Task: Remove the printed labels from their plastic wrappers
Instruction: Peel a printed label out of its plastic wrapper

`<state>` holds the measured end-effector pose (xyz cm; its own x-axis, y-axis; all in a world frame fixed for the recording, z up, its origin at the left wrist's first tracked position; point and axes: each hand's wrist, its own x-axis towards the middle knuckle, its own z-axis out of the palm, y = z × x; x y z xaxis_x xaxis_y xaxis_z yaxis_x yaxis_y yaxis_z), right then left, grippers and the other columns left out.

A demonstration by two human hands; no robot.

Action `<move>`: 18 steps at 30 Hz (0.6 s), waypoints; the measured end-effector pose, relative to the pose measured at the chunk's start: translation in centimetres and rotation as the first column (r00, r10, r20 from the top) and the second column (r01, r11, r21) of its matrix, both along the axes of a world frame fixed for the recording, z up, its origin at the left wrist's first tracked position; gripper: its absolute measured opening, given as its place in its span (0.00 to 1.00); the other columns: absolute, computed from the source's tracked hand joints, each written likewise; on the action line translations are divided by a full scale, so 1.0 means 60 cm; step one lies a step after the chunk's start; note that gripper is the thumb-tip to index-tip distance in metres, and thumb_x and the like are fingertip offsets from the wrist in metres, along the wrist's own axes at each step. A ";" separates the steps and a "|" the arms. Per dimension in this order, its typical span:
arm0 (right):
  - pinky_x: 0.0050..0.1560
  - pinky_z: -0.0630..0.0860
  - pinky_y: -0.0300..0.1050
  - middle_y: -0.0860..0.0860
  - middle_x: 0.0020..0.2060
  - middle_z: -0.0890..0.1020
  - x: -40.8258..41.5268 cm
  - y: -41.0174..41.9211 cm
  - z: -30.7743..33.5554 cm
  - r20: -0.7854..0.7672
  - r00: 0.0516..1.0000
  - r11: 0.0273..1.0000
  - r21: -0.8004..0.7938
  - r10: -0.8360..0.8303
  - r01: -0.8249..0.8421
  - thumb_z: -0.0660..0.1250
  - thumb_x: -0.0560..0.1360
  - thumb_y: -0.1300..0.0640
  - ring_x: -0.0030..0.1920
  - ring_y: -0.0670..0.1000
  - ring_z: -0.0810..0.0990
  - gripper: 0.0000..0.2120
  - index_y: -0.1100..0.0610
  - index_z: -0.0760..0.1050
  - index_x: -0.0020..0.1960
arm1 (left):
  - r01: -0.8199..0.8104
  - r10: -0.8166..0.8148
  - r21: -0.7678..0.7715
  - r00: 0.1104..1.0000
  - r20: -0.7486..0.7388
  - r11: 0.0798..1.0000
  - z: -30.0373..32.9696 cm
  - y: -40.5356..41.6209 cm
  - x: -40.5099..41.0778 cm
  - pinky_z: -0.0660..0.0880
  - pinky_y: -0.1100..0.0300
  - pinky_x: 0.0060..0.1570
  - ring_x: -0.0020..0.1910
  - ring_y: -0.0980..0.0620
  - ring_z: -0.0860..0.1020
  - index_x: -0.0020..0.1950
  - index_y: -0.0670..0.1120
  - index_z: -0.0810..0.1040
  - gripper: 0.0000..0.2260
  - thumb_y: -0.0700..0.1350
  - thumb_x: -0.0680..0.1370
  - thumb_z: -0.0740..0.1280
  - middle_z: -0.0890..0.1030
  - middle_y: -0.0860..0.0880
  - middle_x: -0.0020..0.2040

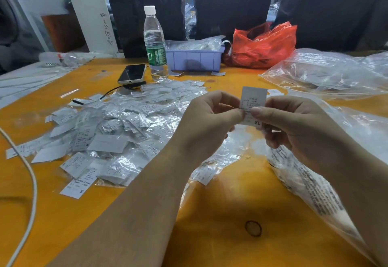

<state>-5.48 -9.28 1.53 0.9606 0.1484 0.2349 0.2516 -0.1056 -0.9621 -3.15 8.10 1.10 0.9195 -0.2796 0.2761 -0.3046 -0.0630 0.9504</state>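
Pinching one printed label (253, 103) — left hand (206, 119) and right hand (294, 128) — above the table (220, 214).

head view: worn on the head, facing forward and down, close above the orange table (220, 203); only view.

Bare forearms, no sleeves; left hand (206, 119), right hand (294, 128) ungloved.

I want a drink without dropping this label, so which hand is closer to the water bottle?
Left. The left hand sits below and right of the water bottle; the right hand is farther right.
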 end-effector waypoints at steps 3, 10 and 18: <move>0.25 0.66 0.40 0.58 0.29 0.74 0.000 0.002 0.000 0.029 0.998 0.998 0.034 -0.049 0.048 0.71 0.64 0.54 0.26 0.48 0.69 0.07 0.58 0.83 0.38 | 0.036 -0.036 0.007 0.999 -0.024 0.999 -0.001 -0.001 -0.001 0.74 0.62 0.33 0.33 0.56 0.76 0.45 0.46 0.80 0.03 0.39 0.77 0.69 0.81 0.54 0.35; 0.27 0.67 0.41 0.56 0.28 0.75 0.002 0.001 -0.001 0.044 0.992 0.989 0.095 -0.116 0.111 0.71 0.66 0.55 0.26 0.49 0.69 0.05 0.56 0.82 0.34 | 0.117 -0.112 0.053 0.989 -0.094 0.992 -0.002 -0.001 -0.003 0.74 0.63 0.34 0.33 0.57 0.76 0.47 0.42 0.80 0.02 0.40 0.78 0.68 0.81 0.51 0.36; 0.27 0.70 0.39 0.51 0.28 0.77 0.002 -0.007 0.003 0.023 0.993 0.985 0.135 -0.112 0.108 0.72 0.64 0.55 0.27 0.48 0.72 0.06 0.57 0.82 0.36 | 0.017 -0.012 0.051 0.995 -0.100 0.999 -0.004 0.001 0.003 0.74 0.66 0.32 0.30 0.59 0.74 0.46 0.44 0.81 0.03 0.42 0.78 0.69 0.79 0.56 0.32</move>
